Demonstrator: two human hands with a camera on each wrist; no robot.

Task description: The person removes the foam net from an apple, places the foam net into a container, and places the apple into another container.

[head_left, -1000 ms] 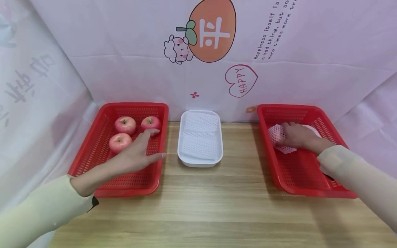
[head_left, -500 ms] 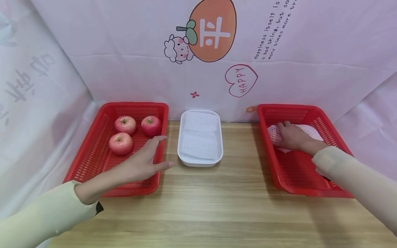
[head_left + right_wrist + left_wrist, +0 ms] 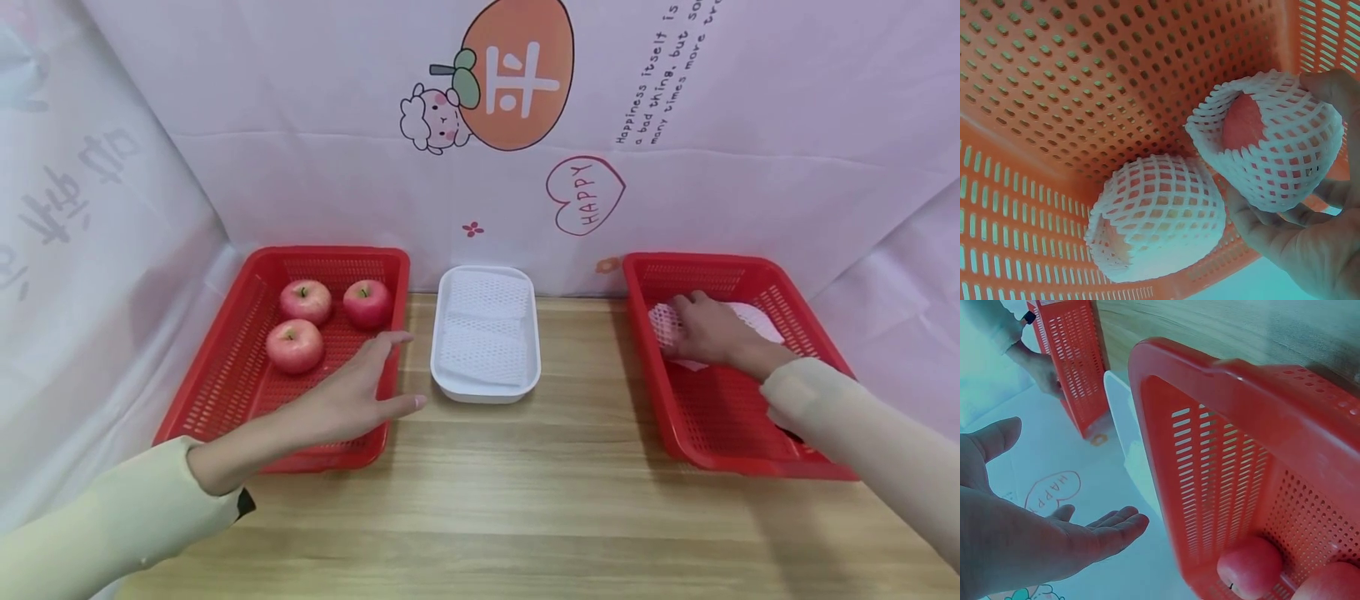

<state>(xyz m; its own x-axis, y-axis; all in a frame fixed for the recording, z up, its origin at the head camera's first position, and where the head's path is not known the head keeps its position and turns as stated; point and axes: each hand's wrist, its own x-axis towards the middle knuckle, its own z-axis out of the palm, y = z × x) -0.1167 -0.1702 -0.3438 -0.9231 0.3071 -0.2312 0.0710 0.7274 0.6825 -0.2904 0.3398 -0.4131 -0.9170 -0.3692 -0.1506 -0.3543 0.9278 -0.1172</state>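
Note:
My right hand (image 3: 708, 332) grips an apple in a white foam net (image 3: 1282, 147), thumb on one side and fingers on the other, inside the right red basket (image 3: 675, 429). Beside it in that basket lies a second netted apple (image 3: 1160, 215). My left hand (image 3: 345, 400) is over the right side of the left red basket (image 3: 202, 367), fingers spread and holding nothing. In that basket are three bare apples: one at the back left (image 3: 306, 302), one at the back right (image 3: 367, 303) and one in front (image 3: 295, 346).
Between the baskets stands a white tray (image 3: 486, 393) with white foam netting (image 3: 483, 329) lying in it. All stand on a wooden table (image 3: 517, 500). A printed white cloth (image 3: 337, 150) hangs close behind them.
My left hand has drawn back to the right and nearer, off the back-right apple. My right hand has shifted slightly left with its netted apple, uncovering more of the other one.

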